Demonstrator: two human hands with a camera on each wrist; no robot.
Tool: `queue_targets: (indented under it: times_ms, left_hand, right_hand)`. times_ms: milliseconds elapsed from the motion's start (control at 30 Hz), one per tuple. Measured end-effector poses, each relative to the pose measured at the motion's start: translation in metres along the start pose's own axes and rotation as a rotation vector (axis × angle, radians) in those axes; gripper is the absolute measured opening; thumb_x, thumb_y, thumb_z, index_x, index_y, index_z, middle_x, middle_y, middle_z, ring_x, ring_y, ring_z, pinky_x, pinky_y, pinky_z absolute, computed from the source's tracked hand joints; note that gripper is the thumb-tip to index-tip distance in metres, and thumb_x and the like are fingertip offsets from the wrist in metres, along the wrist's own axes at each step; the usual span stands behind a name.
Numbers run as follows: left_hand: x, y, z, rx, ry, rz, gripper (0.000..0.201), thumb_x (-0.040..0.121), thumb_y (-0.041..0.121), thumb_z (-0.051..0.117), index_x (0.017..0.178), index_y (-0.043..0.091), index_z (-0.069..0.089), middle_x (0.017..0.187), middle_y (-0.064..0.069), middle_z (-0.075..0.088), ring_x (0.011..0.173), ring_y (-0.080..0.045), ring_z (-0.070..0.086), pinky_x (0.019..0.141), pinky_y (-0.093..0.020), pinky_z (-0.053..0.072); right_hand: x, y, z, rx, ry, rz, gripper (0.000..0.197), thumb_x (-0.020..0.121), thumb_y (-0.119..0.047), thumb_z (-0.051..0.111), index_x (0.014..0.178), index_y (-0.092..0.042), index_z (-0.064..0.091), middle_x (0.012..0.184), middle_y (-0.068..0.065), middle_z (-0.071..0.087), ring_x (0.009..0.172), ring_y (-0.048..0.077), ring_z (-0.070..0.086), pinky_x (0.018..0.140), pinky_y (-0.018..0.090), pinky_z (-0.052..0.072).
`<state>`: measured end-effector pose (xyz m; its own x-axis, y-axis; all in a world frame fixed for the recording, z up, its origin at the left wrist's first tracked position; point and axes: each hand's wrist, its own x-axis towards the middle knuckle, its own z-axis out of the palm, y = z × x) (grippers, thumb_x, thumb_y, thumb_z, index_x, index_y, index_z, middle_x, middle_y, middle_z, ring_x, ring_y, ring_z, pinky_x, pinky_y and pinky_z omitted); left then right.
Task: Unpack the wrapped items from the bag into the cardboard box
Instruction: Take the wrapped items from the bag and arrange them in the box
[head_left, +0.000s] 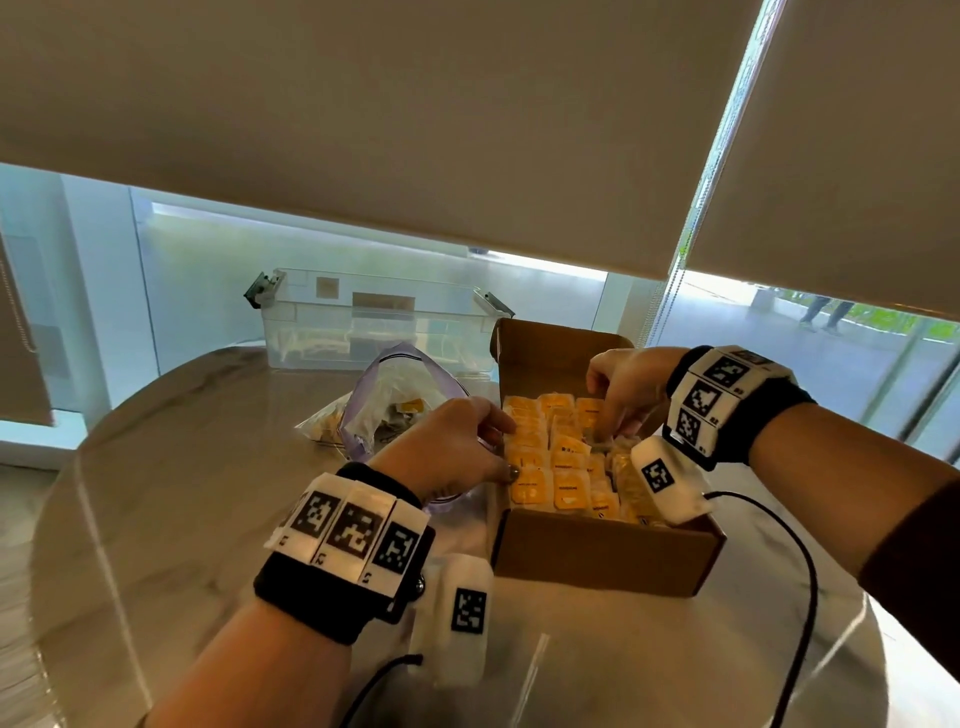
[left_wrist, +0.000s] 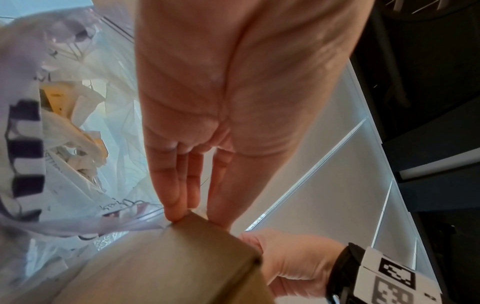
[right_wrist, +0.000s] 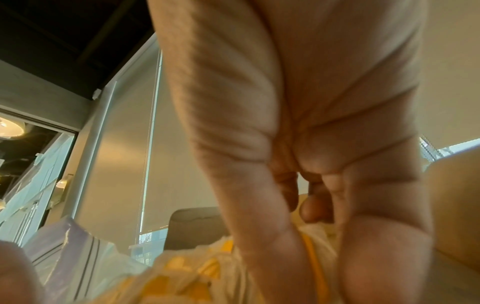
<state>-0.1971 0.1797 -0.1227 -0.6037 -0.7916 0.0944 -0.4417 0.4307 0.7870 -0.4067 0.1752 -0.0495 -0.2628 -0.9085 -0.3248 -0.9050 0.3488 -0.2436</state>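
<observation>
My left hand (head_left: 447, 447) rests at the left wall of the cardboard box (head_left: 605, 558), fingers straight and close together, the tips touching its upper edge, and it holds nothing. My right hand (head_left: 621, 387) reaches down inside the box with fingers bent among the orange wrapped items (head_left: 550, 457), which stand there in tight rows, but I cannot tell if it really pinches one. The plastic bag (head_left: 387, 410) lies open on the round table (head_left: 208, 467), just beside the box on its left, with some items inside, and behind it stands a clear bin (head_left: 374, 322).
</observation>
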Motion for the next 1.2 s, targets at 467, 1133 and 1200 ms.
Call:
queue_targets:
  times_ms: [467,1133,1200]
  left_hand:
    - [-0.028,-0.003,-0.068,-0.060,0.629,0.081,0.039,0.079,-0.009,0.051,0.073,0.026,0.068,0.104,0.009,0.060,0.093,-0.008,0.055,0.079,-0.015,0.047]
    - [-0.002,-0.071,-0.062,-0.100,0.588,-0.173,0.036,0.082,-0.014,0.050,0.088,0.021,0.055,0.088,0.000,0.049,0.084,-0.017,0.055,0.071,-0.029,0.050]
    - [-0.004,-0.067,-0.067,-0.329,0.641,-0.194,0.045,0.078,-0.019,0.042,0.079,0.023,0.057,0.086,-0.001,0.050,0.086,-0.023,0.060,0.073,-0.038,0.054]
  right_hand:
    - [-0.036,-0.019,-0.012,0.010,0.264,-0.187,0.027,0.084,-0.018,0.068,0.105,-0.012,0.052,0.089,0.003,0.057,0.070,0.013,0.058,0.052,0.020,0.045]
    - [-0.027,-0.129,0.070,0.115,0.222,-0.208,0.026,0.087,-0.014,0.063,0.112,-0.013,0.068,0.109,-0.004,0.059,0.107,0.013,0.044,0.104,0.033,0.033]
    - [-0.023,-0.130,0.070,0.331,0.218,-0.187,0.024,0.089,-0.002,0.057,0.110,-0.006,0.068,0.105,0.003,0.062,0.083,0.010,0.056,0.072,0.020,0.049]
